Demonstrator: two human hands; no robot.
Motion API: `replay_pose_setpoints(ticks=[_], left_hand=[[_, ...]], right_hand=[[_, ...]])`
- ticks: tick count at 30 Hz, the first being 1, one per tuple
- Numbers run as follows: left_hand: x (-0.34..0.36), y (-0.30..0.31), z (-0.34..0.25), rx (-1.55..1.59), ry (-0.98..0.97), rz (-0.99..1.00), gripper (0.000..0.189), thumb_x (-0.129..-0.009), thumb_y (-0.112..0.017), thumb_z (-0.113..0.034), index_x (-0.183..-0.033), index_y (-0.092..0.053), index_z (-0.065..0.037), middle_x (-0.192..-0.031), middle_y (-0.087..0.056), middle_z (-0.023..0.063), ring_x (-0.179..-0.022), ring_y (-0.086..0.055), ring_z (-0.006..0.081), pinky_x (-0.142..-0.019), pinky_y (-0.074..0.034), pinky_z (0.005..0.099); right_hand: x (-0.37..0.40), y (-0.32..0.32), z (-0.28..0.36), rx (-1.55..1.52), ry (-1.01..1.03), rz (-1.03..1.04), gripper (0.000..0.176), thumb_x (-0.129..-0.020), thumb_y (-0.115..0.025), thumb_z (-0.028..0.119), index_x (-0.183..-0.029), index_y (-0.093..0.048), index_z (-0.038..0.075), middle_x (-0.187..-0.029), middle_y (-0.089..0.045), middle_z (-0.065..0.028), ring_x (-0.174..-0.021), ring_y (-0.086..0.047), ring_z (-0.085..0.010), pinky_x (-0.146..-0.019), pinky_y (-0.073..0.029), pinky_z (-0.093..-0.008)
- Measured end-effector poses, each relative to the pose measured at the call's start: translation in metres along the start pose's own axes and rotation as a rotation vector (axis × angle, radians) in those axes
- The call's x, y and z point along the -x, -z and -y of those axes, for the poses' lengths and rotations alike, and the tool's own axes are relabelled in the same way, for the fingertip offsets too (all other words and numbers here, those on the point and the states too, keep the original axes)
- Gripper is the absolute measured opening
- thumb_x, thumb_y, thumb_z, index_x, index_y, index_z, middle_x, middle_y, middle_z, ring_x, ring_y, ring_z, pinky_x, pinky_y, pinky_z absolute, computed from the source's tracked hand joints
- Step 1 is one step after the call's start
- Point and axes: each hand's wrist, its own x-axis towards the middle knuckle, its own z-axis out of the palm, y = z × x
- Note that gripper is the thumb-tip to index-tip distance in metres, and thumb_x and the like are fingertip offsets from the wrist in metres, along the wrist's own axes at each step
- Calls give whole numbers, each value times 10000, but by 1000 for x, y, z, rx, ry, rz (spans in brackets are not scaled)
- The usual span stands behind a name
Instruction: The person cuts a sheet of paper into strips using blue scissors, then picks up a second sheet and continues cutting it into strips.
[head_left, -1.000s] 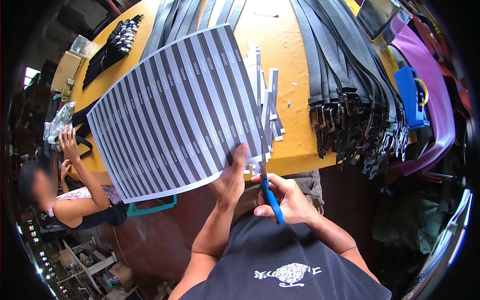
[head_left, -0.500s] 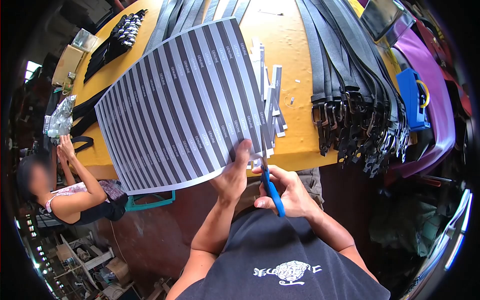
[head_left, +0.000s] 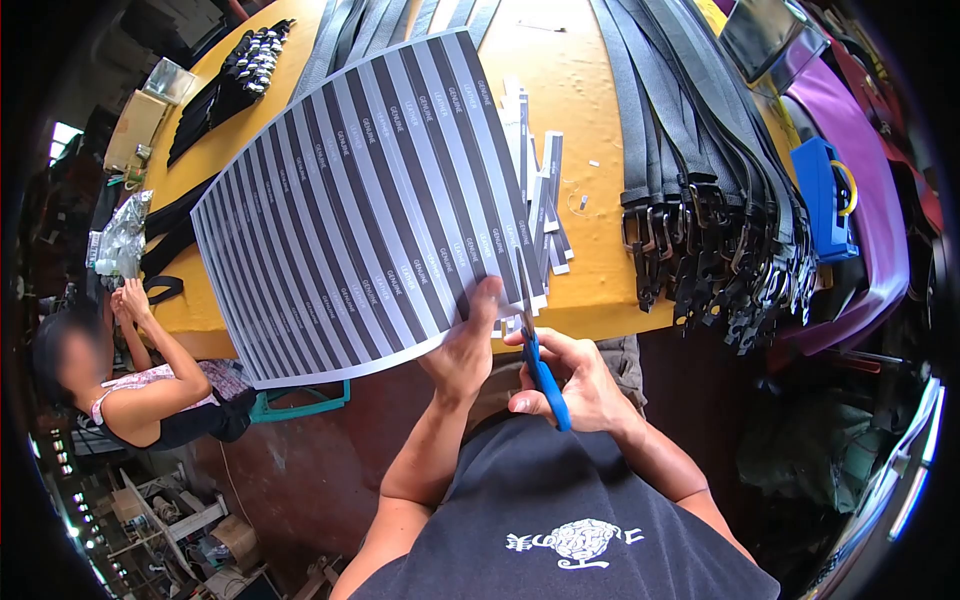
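A large sheet of striped paper [head_left: 370, 200], printed in black and grey bands with "GENUINE LEATHER", is gripped at its near edge by my left hand [head_left: 466, 335], thumb on top. Blue-handled scissors [head_left: 545, 378] sit in my right hand [head_left: 580, 385], fingers around the handles. The blades reach up at the right edge of the sheet, close to my left thumb. Several cut paper strips [head_left: 548, 195] lie in a loose pile on the table just beyond the blades.
Black belts with buckles [head_left: 700, 200] hang over the right of the yellow table [head_left: 590, 300]. A blue box-like object [head_left: 827, 198] stands beside them. More dark straps [head_left: 240, 85] lie at the far left. Another person [head_left: 155, 385] sits at the left edge, hands raised near plastic bags [head_left: 122, 238].
The sheet's far right corner has shifted slightly up and left. My hands and the scissors have barely moved. The other person's hands have lowered slightly.
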Motion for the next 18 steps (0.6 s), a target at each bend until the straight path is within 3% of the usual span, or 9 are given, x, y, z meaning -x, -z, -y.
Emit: replay_pose_setpoints(ticks=[4,7,13,18], left_hand=[[-2,-3,-1,-31,-52,-3,403,-764,-746,24,-1113,-545,45,-1037,-604,101,-877,-602,159,-751,-499,283],[-2,0,1,-87,-69,22,407,-772,-738,23,-1126,-539,46,-1048,-601,105,-889,-600,164,-769,-498,290],[-2,0,-3,-91,-15,23,394,-785,-725,17,-1129,-534,53,-1046,-604,113,-896,-605,172,-776,-498,292],[-1,3,-5,-144,-4,57,383,-790,-719,20,-1124,-533,56,-1035,-609,111,-892,-607,172,-772,-500,292]], right_hand=[[0,1,2,-18,-24,-5,603,-706,-841,255,-1180,-547,25,-655,-545,13,-604,-480,-35,-563,-386,-202],[-1,-1,2,-55,-18,-33,590,-714,-838,266,-1149,-563,-20,-601,-457,50,-596,-411,-28,-543,-354,-201],[-2,0,8,-85,-30,-19,540,-732,-825,195,-1141,-563,-43,-674,-593,6,-700,-543,-31,-647,-453,-207],[-3,-2,6,-109,-26,-25,515,-735,-821,171,-1132,-570,-39,-666,-602,4,-690,-546,-31,-639,-459,-211]])
